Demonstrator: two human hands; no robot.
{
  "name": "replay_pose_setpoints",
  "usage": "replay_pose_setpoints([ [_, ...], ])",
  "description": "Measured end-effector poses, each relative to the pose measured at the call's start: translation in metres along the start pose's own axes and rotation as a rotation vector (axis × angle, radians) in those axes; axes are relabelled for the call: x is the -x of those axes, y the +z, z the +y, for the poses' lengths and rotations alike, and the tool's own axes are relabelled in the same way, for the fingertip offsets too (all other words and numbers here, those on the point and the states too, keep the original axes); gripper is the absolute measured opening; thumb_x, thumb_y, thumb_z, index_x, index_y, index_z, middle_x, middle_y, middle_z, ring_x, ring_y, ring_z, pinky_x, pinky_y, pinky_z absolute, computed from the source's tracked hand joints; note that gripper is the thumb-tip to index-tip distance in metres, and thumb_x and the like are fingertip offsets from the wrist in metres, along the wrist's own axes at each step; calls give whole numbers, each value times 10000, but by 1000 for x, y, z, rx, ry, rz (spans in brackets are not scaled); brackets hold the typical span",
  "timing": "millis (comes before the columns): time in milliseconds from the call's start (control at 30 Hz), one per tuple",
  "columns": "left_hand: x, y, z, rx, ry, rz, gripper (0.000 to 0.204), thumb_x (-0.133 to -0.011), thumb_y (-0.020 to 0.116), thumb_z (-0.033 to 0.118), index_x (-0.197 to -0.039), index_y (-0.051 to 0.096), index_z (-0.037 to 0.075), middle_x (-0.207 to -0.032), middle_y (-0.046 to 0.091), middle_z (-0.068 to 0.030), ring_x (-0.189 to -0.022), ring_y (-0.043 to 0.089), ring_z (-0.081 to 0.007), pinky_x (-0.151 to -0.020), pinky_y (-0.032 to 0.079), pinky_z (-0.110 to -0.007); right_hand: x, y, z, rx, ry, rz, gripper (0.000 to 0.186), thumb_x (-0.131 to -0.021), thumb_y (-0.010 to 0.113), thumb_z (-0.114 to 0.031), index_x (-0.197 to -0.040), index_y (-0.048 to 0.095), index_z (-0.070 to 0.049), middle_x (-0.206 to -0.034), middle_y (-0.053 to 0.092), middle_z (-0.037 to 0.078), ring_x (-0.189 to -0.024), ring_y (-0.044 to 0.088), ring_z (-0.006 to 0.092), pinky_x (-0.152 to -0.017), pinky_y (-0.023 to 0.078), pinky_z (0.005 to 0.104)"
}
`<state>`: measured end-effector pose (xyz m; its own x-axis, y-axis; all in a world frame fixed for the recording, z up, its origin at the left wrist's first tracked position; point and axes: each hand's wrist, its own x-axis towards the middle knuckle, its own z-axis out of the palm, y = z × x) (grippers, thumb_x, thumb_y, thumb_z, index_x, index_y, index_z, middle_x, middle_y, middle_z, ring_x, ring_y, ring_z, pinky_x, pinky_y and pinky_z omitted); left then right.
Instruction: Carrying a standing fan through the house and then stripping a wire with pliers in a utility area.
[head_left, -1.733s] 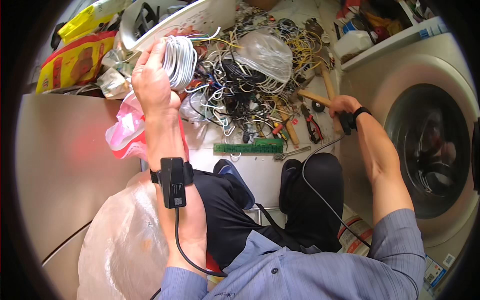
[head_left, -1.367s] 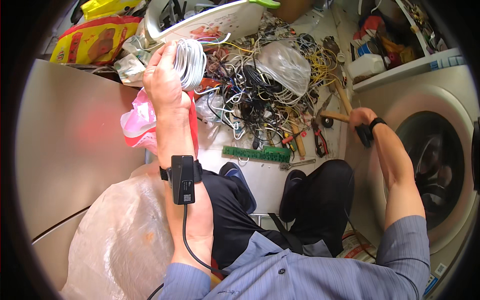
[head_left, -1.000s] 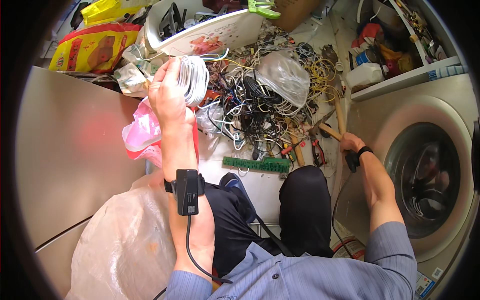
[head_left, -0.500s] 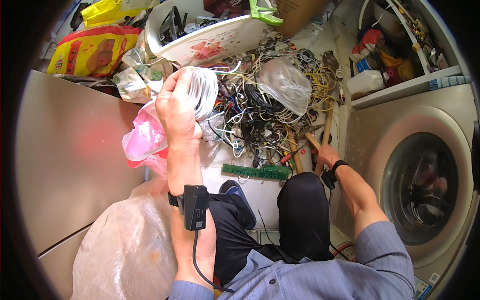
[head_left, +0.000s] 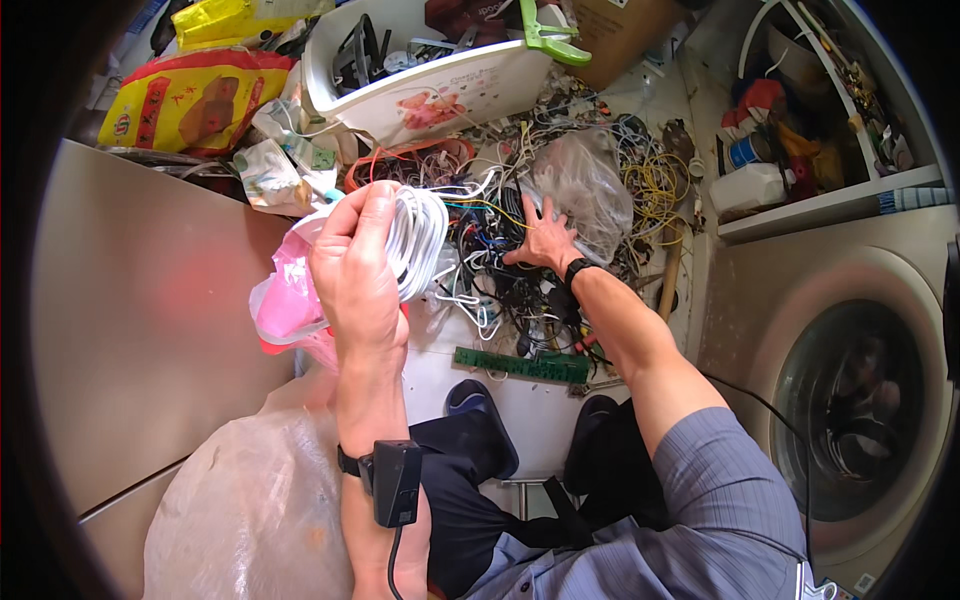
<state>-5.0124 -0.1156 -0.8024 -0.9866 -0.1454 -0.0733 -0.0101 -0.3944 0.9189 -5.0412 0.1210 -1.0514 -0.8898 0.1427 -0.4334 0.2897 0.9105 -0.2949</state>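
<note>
A coil of white cable is pinched in my left hand, held up over the near left side of a tangled heap of wires. My right hand reaches into the middle of that heap, palm down with its fingers spread. Beside those fingers lies a crumpled clear plastic bag. Whether my right fingertips touch the wires or the bag, I cannot tell. In front of the heap rests a long green circuit board. A pink plastic bag sits just left of my left wrist.
Behind the heap stands a white tub full of odds and ends, a green clamp on its rim. A washing machine bounds the right side, near a wooden handle. A large translucent bag bulges at the lower left.
My right hand has let go of a wooden-handled tool on the right and moved left and forward onto the wire heap. My left hand keeps the coil, slightly lower in the picture.
</note>
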Motion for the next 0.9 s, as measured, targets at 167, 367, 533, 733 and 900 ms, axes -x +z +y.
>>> replay_pose_setpoints([
  [167,-1,3,-1,22,-6,-11,142,-1004,679,81,-1074,748,-21,-978,750,-51,-859,686,-104,-801,543,-245,17,22,-10,44,-80,25,1344,-599,949,-449,-1648,139,-229,-1606,238,291,-1309,448,585,-987,438,727],
  [367,6,22,-13,-9,7,-47,139,-1002,678,76,-1075,748,-19,-981,746,-51,-867,684,-105,-811,545,-254,-5,52,14,166,-237,433,876,-748,735,-148,-1548,380,-98,-1266,571,237,-1046,621,417,-846,472,521],
  [533,8,22,-11,-15,4,-47,149,-1002,679,81,-1087,742,-24,-978,751,-56,-863,685,-102,-808,545,-251,-45,16,27,-71,-310,496,174,-824,625,-126,-989,612,-74,-838,675,265,-777,675,491,-695,541,576],
  [733,4,24,-11,-18,-9,-39,154,-1002,685,91,-1082,746,-25,-983,753,-54,-863,683,-101,-808,538,-242,-74,-99,68,0,-359,583,252,-794,737,-217,-1008,652,-114,-898,729,181,-859,708,418,-757,569,499],
  [900,-1,18,-10,-4,-27,-42,153,-1001,687,94,-1080,749,-21,-974,755,-53,-858,686,-100,-799,543,-238,-73,-163,95,134,-292,712,350,-803,796,-241,-1090,658,-96,-1000,717,205,-925,709,408,-809,579,491],
])
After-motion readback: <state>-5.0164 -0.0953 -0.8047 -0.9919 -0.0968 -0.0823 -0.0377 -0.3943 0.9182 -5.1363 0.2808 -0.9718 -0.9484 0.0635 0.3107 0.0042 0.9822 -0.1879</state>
